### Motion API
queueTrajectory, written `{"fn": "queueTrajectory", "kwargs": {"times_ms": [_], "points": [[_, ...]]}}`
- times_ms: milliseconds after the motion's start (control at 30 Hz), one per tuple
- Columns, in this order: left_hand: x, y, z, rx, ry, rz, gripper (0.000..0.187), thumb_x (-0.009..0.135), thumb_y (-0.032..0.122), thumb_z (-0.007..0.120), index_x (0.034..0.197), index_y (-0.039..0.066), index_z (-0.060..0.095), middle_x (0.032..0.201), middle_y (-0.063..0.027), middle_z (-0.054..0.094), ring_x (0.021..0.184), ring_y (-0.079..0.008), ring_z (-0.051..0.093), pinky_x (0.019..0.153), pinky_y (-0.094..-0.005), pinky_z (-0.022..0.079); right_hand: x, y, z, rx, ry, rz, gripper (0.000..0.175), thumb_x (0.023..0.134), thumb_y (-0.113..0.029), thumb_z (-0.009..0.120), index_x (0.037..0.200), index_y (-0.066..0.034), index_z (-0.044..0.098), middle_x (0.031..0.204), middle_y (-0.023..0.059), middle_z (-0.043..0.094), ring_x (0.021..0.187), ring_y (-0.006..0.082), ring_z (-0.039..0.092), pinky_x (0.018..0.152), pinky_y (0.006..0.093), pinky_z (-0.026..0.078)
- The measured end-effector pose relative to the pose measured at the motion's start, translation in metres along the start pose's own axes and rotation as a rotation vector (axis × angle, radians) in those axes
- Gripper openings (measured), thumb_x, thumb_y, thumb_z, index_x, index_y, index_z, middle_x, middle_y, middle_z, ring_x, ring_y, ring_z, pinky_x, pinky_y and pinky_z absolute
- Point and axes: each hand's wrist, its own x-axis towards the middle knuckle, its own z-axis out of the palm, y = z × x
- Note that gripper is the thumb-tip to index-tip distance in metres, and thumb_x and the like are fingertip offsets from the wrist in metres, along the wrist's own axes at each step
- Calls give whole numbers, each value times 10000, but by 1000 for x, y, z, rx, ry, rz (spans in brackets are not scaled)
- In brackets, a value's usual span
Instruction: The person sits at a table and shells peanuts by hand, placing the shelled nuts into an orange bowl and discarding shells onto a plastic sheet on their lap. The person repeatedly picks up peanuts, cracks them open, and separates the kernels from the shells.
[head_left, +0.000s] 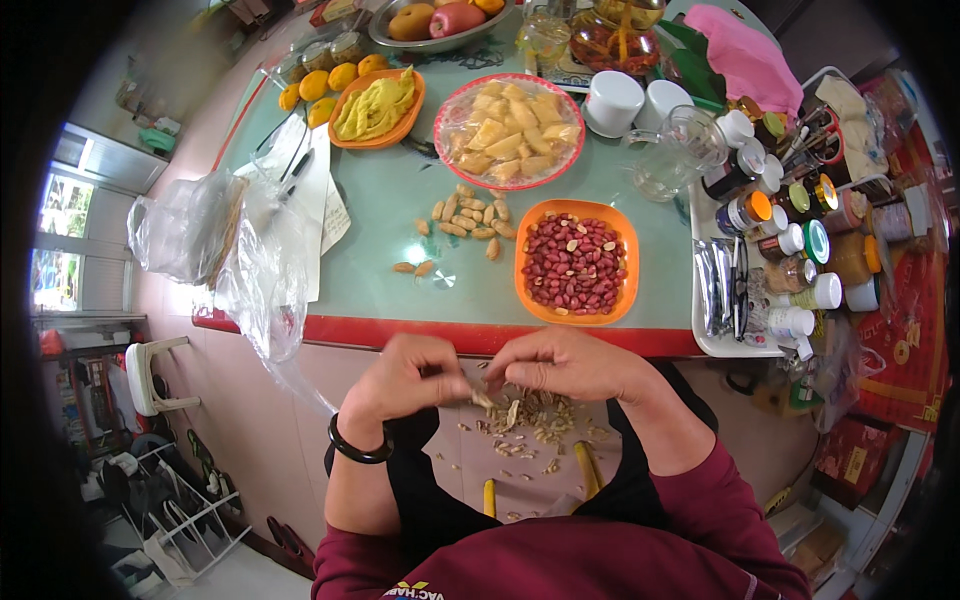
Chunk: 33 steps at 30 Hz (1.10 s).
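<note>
My left hand (416, 377), with a dark bangle at its wrist, hangs over the floor just beyond the table's front edge. A pale peanut shell (482, 397) shows at its fingertips, blurred by motion. My right hand (564, 366) faces it, fingers bent down; its fingertips are partly hidden, and I cannot tell whether they grip anything. On the table beyond, an orange square plate (632, 262) holds red-skinned shelled peanuts (574, 266). To its left lies a loose group of unshelled peanuts (471, 214). Broken peanut shells (536, 420) litter the floor below my hands.
A film-covered plate of cut yellow pieces (517, 131) sits farther back. A glass pitcher (664, 169) and a white tray (700, 300) of jars stand right. Clear plastic bags (262, 262) overhang the table's left front edge. Yellow stool legs (589, 465) show between my knees.
</note>
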Motion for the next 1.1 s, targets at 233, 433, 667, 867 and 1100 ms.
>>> {"fn": "queueTrajectory", "kwargs": {"times_ms": [233, 433, 667, 867, 1100], "points": [[30, -15, -10, 514, 922, 142, 76, 831, 47, 695, 869, 11, 640, 867, -55, 614, 727, -174, 540, 654, -309, 439, 17, 14, 6, -14, 186, -7, 245, 984, -217, 582, 1070, -1, 659, 923, 39, 689, 842, 106, 613, 793, 279, 502], [53, -33, -17, 868, 872, 274, 156, 792, 44, 707, 946, 30, 679, 1039, -79, 615, 952, -306, 559, 851, -406, 446, 20, 18, 8, -266, 262, 65, 235, 950, -155, 622, 1119, 6, 644, 958, 69, 695, 880, 117, 641, 798, 280, 518], [59, -37, -10, 627, 768, 235, 106, 867, 38, 658, 967, 4, 666, 925, -83, 593, 835, -230, 562, 760, -327, 456, 17, 17, 12, -188, 354, -43, 194, 909, -141, 646, 1037, 4, 664, 819, 73, 681, 769, 117, 637, 711, 280, 510], [59, -22, 4, -231, 559, 105, 145, 964, 132, 612, 1013, 1, 649, 864, -5, 569, 769, -107, 497, 676, -264, 417, 13, 7, 14, -46, 639, -325, 176, 911, -51, 612, 1074, 11, 637, 831, 10, 611, 685, 47, 520, 612, 219, 450], [55, -11, 44, -835, 307, 4, 209, 1009, 225, 562, 1084, 43, 635, 877, 24, 572, 812, -74, 492, 682, -239, 414, 18, 8, 10, -205, 839, -445, 308, 907, -18, 600, 1216, -11, 604, 960, 25, 558, 742, 66, 515, 648, 209, 439]]}}
